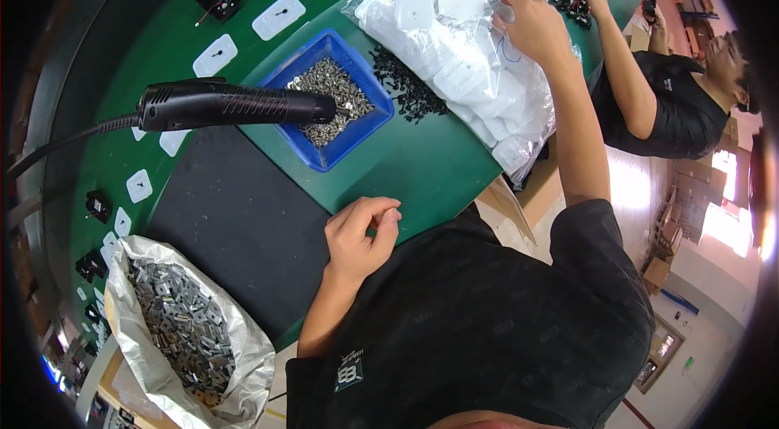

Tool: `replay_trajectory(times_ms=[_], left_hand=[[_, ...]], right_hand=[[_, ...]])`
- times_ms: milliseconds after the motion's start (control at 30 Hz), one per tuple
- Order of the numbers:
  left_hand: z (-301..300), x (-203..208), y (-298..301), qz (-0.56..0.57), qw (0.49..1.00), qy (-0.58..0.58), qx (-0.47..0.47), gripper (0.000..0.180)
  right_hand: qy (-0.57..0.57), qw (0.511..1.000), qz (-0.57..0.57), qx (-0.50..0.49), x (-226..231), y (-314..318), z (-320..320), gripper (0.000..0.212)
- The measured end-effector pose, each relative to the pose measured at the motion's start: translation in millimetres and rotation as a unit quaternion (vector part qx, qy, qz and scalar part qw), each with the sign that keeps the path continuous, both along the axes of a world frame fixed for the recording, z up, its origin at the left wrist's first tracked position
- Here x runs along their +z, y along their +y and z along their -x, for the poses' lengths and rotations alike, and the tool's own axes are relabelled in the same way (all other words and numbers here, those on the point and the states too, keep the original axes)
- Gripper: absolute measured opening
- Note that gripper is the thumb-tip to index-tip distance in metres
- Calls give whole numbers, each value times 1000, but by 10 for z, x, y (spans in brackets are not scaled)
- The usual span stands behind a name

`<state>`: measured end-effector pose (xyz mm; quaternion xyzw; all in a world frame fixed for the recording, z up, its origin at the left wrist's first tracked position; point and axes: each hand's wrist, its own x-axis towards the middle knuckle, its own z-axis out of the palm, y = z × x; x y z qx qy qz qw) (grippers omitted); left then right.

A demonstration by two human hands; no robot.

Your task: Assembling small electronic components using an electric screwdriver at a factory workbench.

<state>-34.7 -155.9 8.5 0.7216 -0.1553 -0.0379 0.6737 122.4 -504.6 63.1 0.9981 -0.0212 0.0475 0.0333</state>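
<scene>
My right hand [534, 27] reaches over a large clear plastic bag [531, 133] at the upper right. White, flat plastic plates [415, 6] fill this bag. Its fingers are bent and closed at what looks like one pale plate among them, partly hidden by the fingers. Nearer my body, my left hand [359, 236] is raised by the green table's front edge. Thumb and fingers are curled together; whatever may be between the tips is too small to make out. Ahead of it stands a blue bin [377, 110] of small metal screws [329, 88].
A black corded tool [235, 105] hangs over the bin. Small black parts [410, 92] lie beside the bag. A dark mat [243, 226] and a sack [251, 340] of metal pieces are left. White plates [278, 17] line the green surface [178, 11]. A co-worker [669, 96] sits right.
</scene>
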Motion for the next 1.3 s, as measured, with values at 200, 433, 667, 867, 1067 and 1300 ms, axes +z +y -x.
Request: replay_trajectory(times_ms=[200,433,667,867,1067,1300], left_hand=[[-9,-17,9,1,1000,-11,3,7],[54,43,-25,328,908,254,-56,52],[48,30,90,268,908,317,-50,33],[-9,105,53,221,929,293,52,34],[-23,80,74,219,939,254,76,39],[-11,37,149,198,941,271,41,41]], right_hand=[[-159,987,9,-6,188,28,118,28],[-26,805,-374,460,472,1306,1071,6],[148,747,-567,316,116,1357,1087,15],[5,966,-206,156,-129,1441,856,11],[22,964,-185,190,-226,1418,851,10],[-15,953,-271,137,77,1575,1045,9]])
